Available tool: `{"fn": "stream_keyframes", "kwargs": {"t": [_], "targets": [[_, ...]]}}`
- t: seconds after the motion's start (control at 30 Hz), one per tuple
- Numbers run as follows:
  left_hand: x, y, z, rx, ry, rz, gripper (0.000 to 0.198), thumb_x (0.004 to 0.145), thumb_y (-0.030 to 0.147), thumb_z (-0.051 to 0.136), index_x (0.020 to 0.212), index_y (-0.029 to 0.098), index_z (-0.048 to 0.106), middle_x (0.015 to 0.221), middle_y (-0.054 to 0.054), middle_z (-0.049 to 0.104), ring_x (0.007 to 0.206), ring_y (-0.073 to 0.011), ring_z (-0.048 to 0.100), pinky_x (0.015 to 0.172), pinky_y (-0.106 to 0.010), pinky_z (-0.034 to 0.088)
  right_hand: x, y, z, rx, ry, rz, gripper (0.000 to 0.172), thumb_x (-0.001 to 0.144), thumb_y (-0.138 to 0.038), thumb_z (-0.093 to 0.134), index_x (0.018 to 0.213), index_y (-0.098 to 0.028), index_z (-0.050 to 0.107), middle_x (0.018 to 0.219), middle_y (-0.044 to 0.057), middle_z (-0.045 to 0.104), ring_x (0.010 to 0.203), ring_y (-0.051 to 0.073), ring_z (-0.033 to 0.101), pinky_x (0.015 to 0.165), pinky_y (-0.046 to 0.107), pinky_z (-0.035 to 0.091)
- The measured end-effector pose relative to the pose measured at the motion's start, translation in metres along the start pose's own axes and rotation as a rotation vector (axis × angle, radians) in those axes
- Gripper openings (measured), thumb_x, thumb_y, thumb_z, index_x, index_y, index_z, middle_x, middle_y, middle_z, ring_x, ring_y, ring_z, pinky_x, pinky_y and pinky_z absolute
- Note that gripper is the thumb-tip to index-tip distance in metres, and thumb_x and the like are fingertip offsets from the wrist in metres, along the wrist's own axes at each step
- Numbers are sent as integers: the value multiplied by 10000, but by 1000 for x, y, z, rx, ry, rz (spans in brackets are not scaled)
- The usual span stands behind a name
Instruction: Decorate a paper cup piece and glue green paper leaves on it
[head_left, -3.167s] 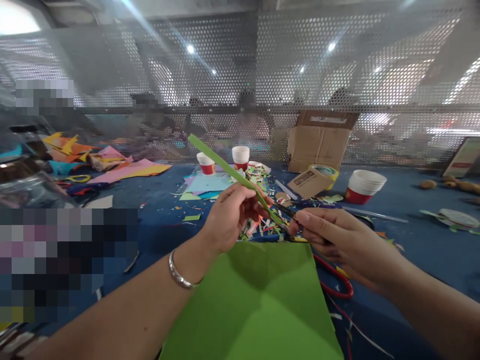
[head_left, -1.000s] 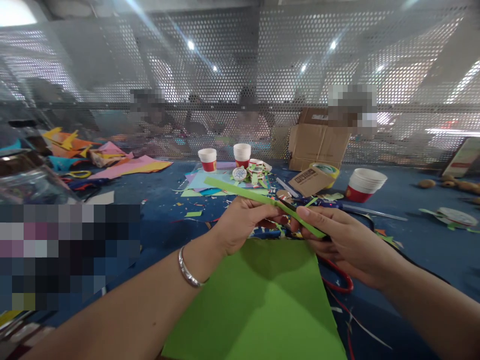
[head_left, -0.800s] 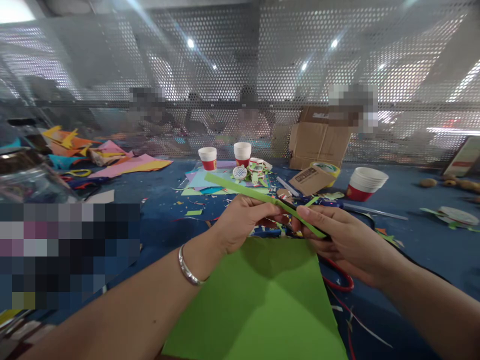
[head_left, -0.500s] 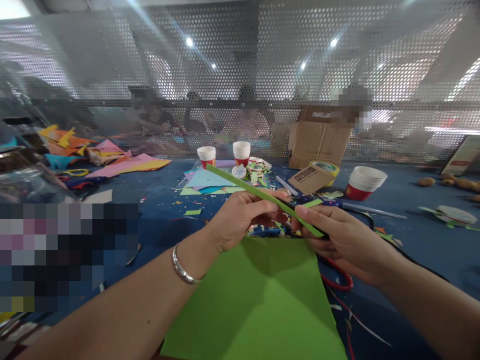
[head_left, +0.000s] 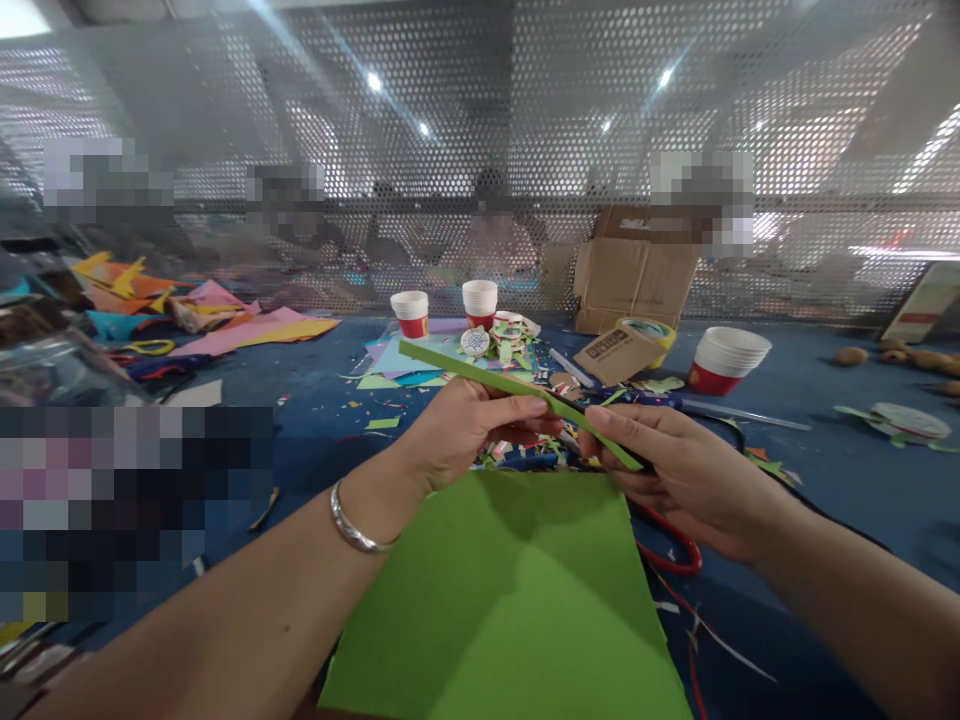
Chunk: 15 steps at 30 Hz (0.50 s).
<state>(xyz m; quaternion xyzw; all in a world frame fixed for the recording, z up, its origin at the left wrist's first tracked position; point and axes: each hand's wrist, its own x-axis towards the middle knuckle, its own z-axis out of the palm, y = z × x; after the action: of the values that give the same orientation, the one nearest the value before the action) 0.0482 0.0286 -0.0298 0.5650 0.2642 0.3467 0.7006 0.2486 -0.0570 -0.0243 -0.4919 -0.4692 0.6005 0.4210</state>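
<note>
A narrow green paper strip [head_left: 465,365] slants across the middle, its far left end sticking out free. My left hand [head_left: 461,425], a silver bangle on its wrist, pinches the strip near its middle. Toward the strip's lower right end, the thumb of my right hand [head_left: 675,460] presses it against the fingers. A dark, thin edge shows behind the strip by my right hand; I cannot make out what it is. Below both hands is a large green sheet [head_left: 517,590]. Beside it, under my right hand, a red loop [head_left: 686,560] shows, perhaps a handle.
Paper scraps [head_left: 517,450] litter the blue table [head_left: 300,450]. Beyond stand stacked paper cups [head_left: 480,305], more cups [head_left: 727,360] at right, a cardboard box [head_left: 637,285] and a yellow tape roll [head_left: 660,340]. Coloured paper [head_left: 262,330] lies at left. A perforated screen [head_left: 450,120] closes the back.
The strip's free left end has dropped and shifted slightly left, along with my left hand. My right hand keeps its pinch almost in place. The whole view has shifted a little.
</note>
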Motion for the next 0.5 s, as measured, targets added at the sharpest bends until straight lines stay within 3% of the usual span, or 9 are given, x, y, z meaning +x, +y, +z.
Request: {"fn": "stream_keyframes", "kwargs": {"t": [0.5], "targets": [[-2, 1, -3, 70, -61, 20, 114, 768, 256, 850, 845, 175, 827, 849, -63, 798, 789, -136, 731, 765, -237, 574, -1, 2, -1, -40, -9, -32, 437, 883, -601, 674, 780, -176, 664, 556, -80, 315, 461, 52, 163, 438, 259, 81]]}}
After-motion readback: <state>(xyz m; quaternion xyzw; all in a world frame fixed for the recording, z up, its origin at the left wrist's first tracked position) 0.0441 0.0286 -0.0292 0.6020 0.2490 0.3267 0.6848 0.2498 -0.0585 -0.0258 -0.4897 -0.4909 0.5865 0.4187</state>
